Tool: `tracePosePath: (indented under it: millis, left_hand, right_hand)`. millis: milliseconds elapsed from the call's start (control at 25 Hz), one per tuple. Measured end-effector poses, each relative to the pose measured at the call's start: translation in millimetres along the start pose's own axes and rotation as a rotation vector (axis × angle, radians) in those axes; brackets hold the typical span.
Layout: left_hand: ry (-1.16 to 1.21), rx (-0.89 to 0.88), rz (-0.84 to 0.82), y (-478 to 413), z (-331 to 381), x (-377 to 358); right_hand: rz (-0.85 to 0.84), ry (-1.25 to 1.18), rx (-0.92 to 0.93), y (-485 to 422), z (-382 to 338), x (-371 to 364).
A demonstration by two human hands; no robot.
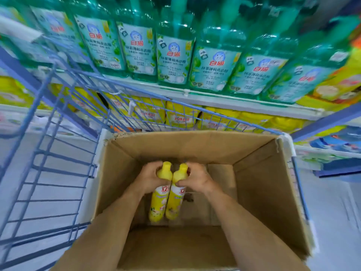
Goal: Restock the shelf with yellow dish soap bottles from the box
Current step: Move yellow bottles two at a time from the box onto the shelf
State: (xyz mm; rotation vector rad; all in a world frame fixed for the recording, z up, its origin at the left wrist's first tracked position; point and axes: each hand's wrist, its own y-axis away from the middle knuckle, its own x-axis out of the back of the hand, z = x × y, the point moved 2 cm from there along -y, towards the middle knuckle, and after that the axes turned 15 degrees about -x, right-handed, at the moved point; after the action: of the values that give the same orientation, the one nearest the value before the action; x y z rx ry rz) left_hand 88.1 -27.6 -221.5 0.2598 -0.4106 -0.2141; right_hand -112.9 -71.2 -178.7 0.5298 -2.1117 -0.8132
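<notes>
Two yellow dish soap bottles stand side by side deep inside an open cardboard box (259,184). My left hand (150,178) is wrapped around the neck of the left bottle (158,204). My right hand (195,178) grips the neck of the right bottle (173,204). Both bottles are upright with their caps pointing away from me, and they touch each other. Beyond the box, a lower shelf (244,108) carries a row of yellow dish soap bottles (181,116), seen through cart wire.
The box sits in a blue wire cart (58,153) whose far rim runs between me and the shelves. Green dish soap bottles (172,55) fill the upper shelf. Grey floor lies left and right of the cart. Blue packages (336,143) lie at the right.
</notes>
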Motion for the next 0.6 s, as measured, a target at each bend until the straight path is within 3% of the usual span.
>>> tracePosePath:
  millis: [240, 600]
  left_hand:
    - [0.008, -0.238, -0.022, 19.2, 202.0, 53.3]
    - [-0.045, -0.658, 0.030, 41.0, 532.3, 109.1]
  right_hand:
    - [0.209, -0.043, 0.137, 131.9, -58.1, 140.1]
    - [0.676, -0.191, 0.477, 312.1, -138.3, 371.0]
